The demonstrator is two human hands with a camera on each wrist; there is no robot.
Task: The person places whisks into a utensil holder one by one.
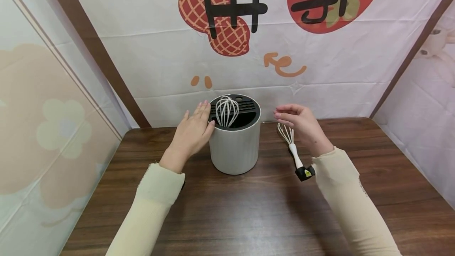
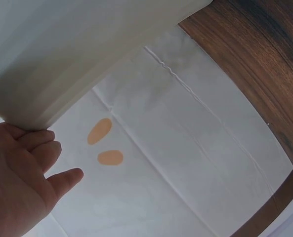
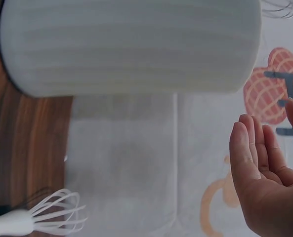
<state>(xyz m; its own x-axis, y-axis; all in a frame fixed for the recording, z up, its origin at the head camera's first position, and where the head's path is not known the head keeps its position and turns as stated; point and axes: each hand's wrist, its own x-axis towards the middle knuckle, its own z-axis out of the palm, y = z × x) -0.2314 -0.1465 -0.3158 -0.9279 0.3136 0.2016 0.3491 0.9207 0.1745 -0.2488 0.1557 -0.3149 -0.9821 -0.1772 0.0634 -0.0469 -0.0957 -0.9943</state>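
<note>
At head-view centre, the left hand point(image 1: 192, 132), fingers straight, touched the holder point(image 1: 234, 149), whose black top point(image 1: 249, 107) both wrist views hid; the right hand point(image 1: 300, 123) hovered, released.

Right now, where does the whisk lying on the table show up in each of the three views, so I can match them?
Head: the whisk is right of centre, just below the right hand in the picture.
Left wrist: not in it.
Right wrist: bottom left corner, wire loops pointing right.
Shared landmark: the pale container, central in head, upper left in left wrist, across the top in right wrist.
</note>
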